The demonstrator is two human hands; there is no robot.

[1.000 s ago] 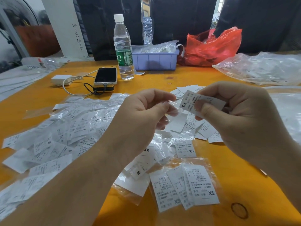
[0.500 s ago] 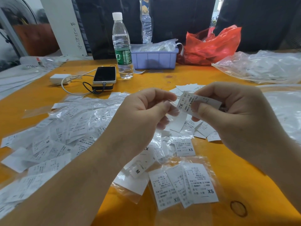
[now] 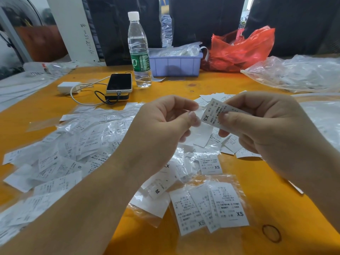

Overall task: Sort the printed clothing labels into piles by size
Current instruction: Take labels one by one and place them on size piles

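An orange wooden tabletop [image 3: 184,85] stands before dark hanging fabric. One clear plastic water bottle [image 3: 139,50], one black phone [image 3: 119,82], one lilac plastic bin [image 3: 175,66], one red plastic bag [image 3: 241,48]. Right hand [image 3: 266,124] pinches one white printed XS label [image 3: 214,115] above the tabletop; left hand [image 3: 161,124], fingers curled, pinches its clear edge. Three XS labels [image 3: 209,205] lie nearest.

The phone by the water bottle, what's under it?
The phone lies on a dark flat block, perhaps a power bank, with a cable plugged into its near end. Only the block's front edge shows; the rest is covered.
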